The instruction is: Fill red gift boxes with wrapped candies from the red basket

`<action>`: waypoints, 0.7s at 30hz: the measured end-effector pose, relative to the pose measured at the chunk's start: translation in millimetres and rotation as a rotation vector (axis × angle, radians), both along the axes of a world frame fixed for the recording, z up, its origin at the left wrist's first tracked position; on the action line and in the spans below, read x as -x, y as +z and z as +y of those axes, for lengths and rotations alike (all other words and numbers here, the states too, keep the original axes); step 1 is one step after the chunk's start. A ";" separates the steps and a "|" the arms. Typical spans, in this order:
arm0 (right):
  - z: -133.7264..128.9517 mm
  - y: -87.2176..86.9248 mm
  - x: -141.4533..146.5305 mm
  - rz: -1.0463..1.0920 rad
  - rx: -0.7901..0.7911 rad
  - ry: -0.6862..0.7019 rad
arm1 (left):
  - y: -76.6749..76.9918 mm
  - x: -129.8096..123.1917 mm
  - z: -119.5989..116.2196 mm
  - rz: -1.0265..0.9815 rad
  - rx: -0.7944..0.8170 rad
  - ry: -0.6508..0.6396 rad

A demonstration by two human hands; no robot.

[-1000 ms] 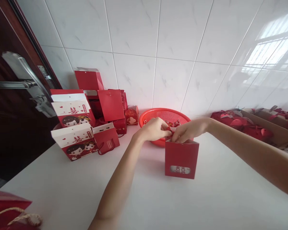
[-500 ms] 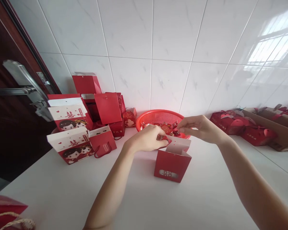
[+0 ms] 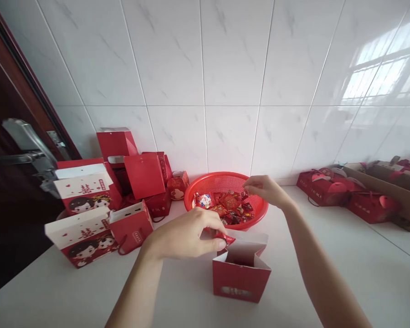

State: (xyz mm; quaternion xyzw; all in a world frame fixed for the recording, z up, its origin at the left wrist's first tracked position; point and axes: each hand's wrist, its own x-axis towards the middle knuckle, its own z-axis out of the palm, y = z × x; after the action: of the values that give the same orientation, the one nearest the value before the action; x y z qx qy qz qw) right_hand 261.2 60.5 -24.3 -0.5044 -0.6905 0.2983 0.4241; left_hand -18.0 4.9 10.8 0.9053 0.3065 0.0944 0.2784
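My left hand (image 3: 187,232) pinches a red-wrapped candy (image 3: 227,238) at the upper left edge of an open red gift box (image 3: 239,276). That box stands upright on the white tabletop with its top flaps spread, and part of its pale inside shows. Over the right side of a red plastic basket (image 3: 212,182), my right hand (image 3: 268,190) has its fingertips pinched at a small red wrapper (image 3: 244,195). Several wrapped candies (image 3: 228,201) lie in the basket, mostly red, one white and blue. What sits at the bottom of the box is hidden.
Several red and white gift boxes (image 3: 85,228) stand at the left by a dark door with a metal handle (image 3: 30,141). Filled red boxes (image 3: 323,187) and a brown carton (image 3: 379,187) sit at the right. A tiled wall (image 3: 232,132) closes off the back.
The camera view has shifted, so the basket and box appear lower and more of the basket shows. My left hand, with the candy, has come nearer the camera; my right hand stays over the basket.
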 end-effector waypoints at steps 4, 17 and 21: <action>15.4 -18.1 3.1 0.048 0.024 0.017 | 1.3 2.4 1.8 -0.070 0.003 -0.009; 30.9 -48.3 12.3 0.210 0.147 0.117 | -32.1 -22.6 62.6 -0.545 0.108 0.378; 27.1 -45.4 15.9 0.360 0.190 0.236 | -52.4 -58.3 97.5 -0.572 0.196 0.323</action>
State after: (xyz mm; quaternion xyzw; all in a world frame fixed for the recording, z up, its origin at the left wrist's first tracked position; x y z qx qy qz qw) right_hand 245.2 87.7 -69.7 -0.3966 -0.6268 0.4946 0.4531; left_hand 40.3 102.4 -41.6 0.7508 0.3632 0.3576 0.4201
